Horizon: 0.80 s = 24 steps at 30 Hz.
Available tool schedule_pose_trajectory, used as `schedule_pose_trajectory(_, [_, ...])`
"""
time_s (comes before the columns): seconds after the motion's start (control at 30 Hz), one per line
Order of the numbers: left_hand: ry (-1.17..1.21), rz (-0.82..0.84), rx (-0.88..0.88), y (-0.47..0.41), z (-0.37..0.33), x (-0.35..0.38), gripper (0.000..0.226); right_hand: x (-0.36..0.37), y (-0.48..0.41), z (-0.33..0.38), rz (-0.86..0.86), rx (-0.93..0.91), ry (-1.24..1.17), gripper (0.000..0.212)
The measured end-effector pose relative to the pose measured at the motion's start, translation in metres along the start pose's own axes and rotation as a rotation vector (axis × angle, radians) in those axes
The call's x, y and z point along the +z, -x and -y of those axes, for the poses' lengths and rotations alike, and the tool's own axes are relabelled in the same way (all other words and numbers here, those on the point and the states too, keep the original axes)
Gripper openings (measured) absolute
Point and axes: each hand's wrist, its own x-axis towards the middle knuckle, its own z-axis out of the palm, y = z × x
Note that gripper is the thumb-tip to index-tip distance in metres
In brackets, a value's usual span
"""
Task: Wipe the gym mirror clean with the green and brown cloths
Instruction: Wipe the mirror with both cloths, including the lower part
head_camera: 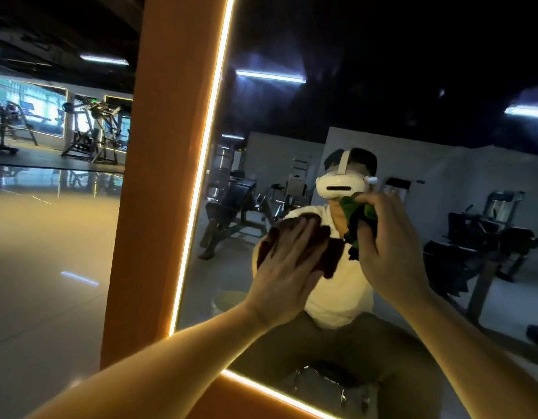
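The gym mirror (428, 182) fills the right of the head view, edged by a glowing light strip. My left hand (287, 261) lies flat with straight fingers on the brown cloth (331, 255), pressing it against the glass. My right hand (385, 246) grips the bunched green cloth (354, 213) and holds it against the mirror just right of the brown one. The glass reflects a seated person in a white shirt with a headset.
An orange frame column (159, 176) borders the mirror on the left, and an orange ledge (246, 400) runs below it. Left of the column lies a glossy pale floor (44, 267) with gym machines (92, 131) far back. More machines appear reflected in the mirror.
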Motion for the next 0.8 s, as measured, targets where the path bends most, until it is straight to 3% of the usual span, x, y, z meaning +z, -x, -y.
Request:
schedule_pose_trajectory(0.1, [-0.122, 0.066, 0.159, 0.006, 0.005, 0.001, 0.045, 0.002, 0.022, -0.004, -0.001, 0.017, -0.008, 0.025])
schedule_pose_trajectory(0.23, [-0.336, 0.185, 0.392, -0.013, 0.043, -0.035, 0.053, 0.004, 0.031, -0.005, -0.006, -0.013, -0.081, 0.025])
schedule_pose_trajectory(0.3, [-0.383, 0.072, 0.268, -0.028, 0.055, -0.052, 0.049, -0.001, 0.034, -0.009, -0.002, -0.004, -0.094, 0.025])
schedule_pose_trajectory(0.43, [-0.249, -0.328, -0.398, -0.046, 0.058, -0.059, 0.045, -0.004, 0.051, -0.02, -0.013, 0.029, -0.145, 0.032])
schedule_pose_trajectory(0.5, [-0.174, -0.409, -0.569, -0.035, 0.045, -0.041, 0.046, 0.003, 0.058, -0.019, -0.006, 0.036, -0.119, 0.03])
schedule_pose_trajectory(0.57, [-0.165, -0.367, -0.545, 0.001, 0.035, -0.025, 0.047, 0.017, 0.064, -0.01, 0.015, 0.038, -0.068, 0.032])
schedule_pose_trajectory(0.7, [-0.181, -0.094, -0.282, 0.082, 0.029, -0.025, 0.062, 0.033, 0.053, 0.009, 0.031, -0.025, -0.038, 0.033])
schedule_pose_trajectory(0.8, [-0.156, -0.035, -0.2, 0.077, 0.038, -0.039, 0.074, 0.039, 0.035, 0.012, -0.009, -0.05, -0.062, 0.03])
